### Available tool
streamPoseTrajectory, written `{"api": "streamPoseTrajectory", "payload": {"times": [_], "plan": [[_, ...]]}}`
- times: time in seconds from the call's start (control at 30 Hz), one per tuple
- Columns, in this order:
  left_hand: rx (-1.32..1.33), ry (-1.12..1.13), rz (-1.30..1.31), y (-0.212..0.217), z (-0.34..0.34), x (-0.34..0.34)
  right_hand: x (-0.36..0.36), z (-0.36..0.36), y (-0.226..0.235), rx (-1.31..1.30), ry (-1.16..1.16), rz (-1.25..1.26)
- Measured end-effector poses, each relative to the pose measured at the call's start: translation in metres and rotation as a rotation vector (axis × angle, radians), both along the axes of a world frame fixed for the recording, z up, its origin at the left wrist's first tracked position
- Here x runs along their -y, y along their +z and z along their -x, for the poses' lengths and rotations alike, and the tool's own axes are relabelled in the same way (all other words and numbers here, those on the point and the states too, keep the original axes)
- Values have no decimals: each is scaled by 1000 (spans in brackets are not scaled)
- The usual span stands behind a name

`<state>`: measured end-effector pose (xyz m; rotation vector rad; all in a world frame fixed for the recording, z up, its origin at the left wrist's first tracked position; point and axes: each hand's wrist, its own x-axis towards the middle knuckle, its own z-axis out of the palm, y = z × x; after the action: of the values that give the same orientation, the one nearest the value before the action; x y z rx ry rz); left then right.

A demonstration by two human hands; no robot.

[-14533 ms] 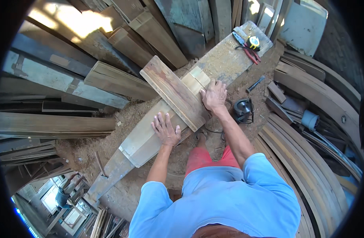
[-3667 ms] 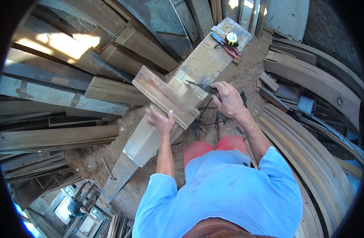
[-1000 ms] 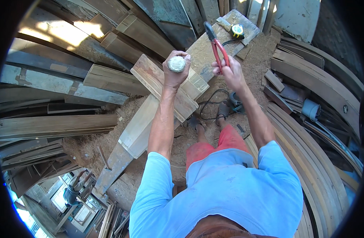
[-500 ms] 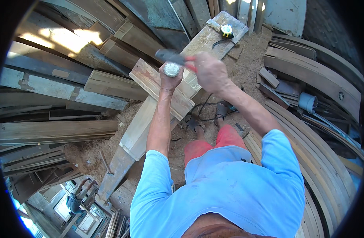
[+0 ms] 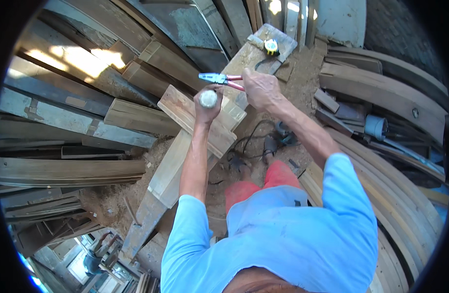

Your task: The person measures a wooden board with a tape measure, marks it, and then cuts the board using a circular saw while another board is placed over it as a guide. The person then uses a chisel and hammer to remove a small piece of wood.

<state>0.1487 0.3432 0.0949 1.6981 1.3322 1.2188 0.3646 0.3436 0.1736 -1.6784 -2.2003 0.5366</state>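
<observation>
My left hand (image 5: 206,113) is closed round an upright handle with a round, pale, worn end (image 5: 208,99); the rest of that tool is hidden beneath the fist. My right hand (image 5: 262,90) grips a pair of pliers (image 5: 213,78) by its red handles. Their metal jaws point left, appearing just beyond the handle's end, and I see no contact between them. Below my left hand, a thick wooden piece (image 5: 219,140) lies crosswise over a long pale board (image 5: 173,163).
A yellow and black tape measure (image 5: 271,47) rests on the far end of the plank bench (image 5: 283,38). A corded power tool (image 5: 286,133) lies by my feet. Stacked boards (image 5: 68,163) line the left, curved timbers (image 5: 381,90) the right. Another person (image 5: 92,262) is at the lower left.
The pliers, blurred half a second ago, are now sharp, with their jaws still pointing left beyond my left fist. My left hand keeps its hold on the handle. The view has shifted slightly.
</observation>
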Motion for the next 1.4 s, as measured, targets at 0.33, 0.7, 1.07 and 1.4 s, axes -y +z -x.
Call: {"api": "streamPoseTrajectory", "payload": {"times": [0.33, 0.7, 1.07, 1.4], "plan": [[282, 279, 85, 1, -5, 7, 3, -38, -60, -158, -483, 298], [80, 54, 77, 4, -9, 17, 8, -36, 43, -733, -395, -130], [119, 99, -25, -5, -13, 30, 35, -3, 2, -92, -4, 129], [167, 69, 134, 0, -7, 14, 46, -27, 82, -741, -224, -50]]}}
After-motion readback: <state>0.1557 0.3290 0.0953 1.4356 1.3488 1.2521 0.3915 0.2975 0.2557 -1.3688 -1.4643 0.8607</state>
